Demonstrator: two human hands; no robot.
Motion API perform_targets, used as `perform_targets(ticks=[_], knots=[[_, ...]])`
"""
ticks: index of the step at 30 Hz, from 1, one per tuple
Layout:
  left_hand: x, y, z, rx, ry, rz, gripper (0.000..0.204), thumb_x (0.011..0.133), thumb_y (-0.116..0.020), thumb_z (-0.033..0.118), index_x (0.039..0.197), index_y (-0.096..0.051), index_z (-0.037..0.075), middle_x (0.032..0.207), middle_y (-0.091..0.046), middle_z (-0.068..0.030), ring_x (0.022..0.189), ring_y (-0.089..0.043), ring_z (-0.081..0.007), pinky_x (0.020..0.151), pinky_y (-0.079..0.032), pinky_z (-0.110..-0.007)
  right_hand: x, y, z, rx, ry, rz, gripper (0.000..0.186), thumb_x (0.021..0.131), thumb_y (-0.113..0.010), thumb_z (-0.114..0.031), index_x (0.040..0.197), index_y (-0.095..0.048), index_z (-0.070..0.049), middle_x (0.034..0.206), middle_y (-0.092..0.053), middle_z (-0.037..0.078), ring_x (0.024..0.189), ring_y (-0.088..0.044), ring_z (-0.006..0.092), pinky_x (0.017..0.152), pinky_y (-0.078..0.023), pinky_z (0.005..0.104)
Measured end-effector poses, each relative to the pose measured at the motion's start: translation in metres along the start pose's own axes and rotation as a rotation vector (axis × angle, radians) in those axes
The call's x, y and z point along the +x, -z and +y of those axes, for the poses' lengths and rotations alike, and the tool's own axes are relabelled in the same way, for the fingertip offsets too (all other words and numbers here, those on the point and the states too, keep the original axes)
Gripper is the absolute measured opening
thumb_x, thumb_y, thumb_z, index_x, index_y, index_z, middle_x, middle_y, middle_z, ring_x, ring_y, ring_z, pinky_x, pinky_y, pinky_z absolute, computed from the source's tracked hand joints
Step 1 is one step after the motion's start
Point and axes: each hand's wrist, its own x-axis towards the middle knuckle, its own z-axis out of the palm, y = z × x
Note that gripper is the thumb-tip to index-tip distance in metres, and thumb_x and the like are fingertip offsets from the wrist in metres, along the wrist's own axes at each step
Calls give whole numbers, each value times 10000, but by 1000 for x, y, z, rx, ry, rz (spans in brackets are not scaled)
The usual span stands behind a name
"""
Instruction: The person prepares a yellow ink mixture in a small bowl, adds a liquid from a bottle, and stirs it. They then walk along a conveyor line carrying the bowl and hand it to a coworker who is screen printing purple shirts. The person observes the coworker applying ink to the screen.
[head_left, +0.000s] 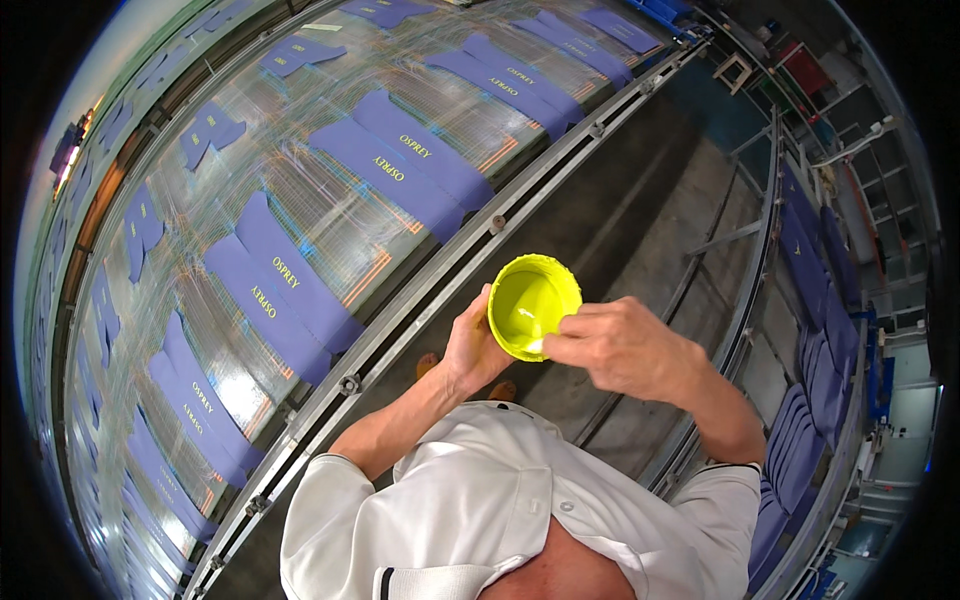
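Observation:
A round tub of bright yellow-green paint or ink (519, 298) is held up at waist height, its open top toward me. My left hand (473, 340) is wrapped round the tub's left side, partly hidden behind it. My right hand (615, 345) is at the lower right of the rim, fingers curled, with the thumb and forefinger pinched by a small pale patch inside the tub; I cannot tell whether they grip the rim or a small tool. The tub's inner wall and rim are coated in the same colour.
A long printing table (390, 290) on my left bears purple fabric pieces (260, 280) with yellow printing, edged by a metal rail (497, 223). To my right are a metal frame (720, 240) and racks of purple pieces (805, 400). A small stool (733, 72) stands farther back.

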Motion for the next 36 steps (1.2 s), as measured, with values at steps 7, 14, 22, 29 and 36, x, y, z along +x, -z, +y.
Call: perform_targets(ticks=[7, 14, 22, 29, 36], knots=[[-4, -5, -4, -2, -9, 59, 519, 1026, -332, 459, 1369, -452, 88, 1406, -470, -97, 1274, -483, -279, 1069, -380, -514, -5, 7, 32, -85, -283, 314, 125, 753, -626, -6, 873, -637, -38, 725, -626, 102, 697, -649, 290, 582, -513, 385], [4, -2, -7, -26, 8, 16, 453, 1032, -344, 417, 1313, -504, 100, 1334, -532, -79, 1230, -510, -245, 1061, -392, -465, 22, -11, 5, -156, 12, 180, 214, 732, -627, -54, 943, -593, -40, 739, -580, 64, 682, -636, 238, 582, -535, 355], [-31, 28, -10, -31, -56, 92, 579, 982, -323, 590, 1341, -483, 164, 1374, -508, -83, 1230, -490, -286, 967, -397, -570, 27, 12, -4, -108, 115, -50, 181, 702, -617, -40, 875, -652, -81, 736, -568, 56, 692, -594, 251, 580, -465, 375], [-15, 32, -1, -7, -90, -42, 539, 983, -326, 595, 1309, -523, 214, 1278, -568, -52, 1157, -529, -221, 869, -443, -457, 34, 8, 26, -139, 22, 248, 167, 890, -591, -82, 1013, -703, -63, 882, -697, 159, 771, -682, 310, 706, -530, 394], [-37, 54, 7, -56, -322, -3, 503, 990, -323, 578, 1291, -520, 226, 1257, -578, -46, 1112, -540, -219, 817, -428, -419, 51, -5, 15, 197, -132, -8, 165, 883, -570, -30, 989, -694, -9, 748, -681, 124, 576, -636, 208, 563, -509, 319]])
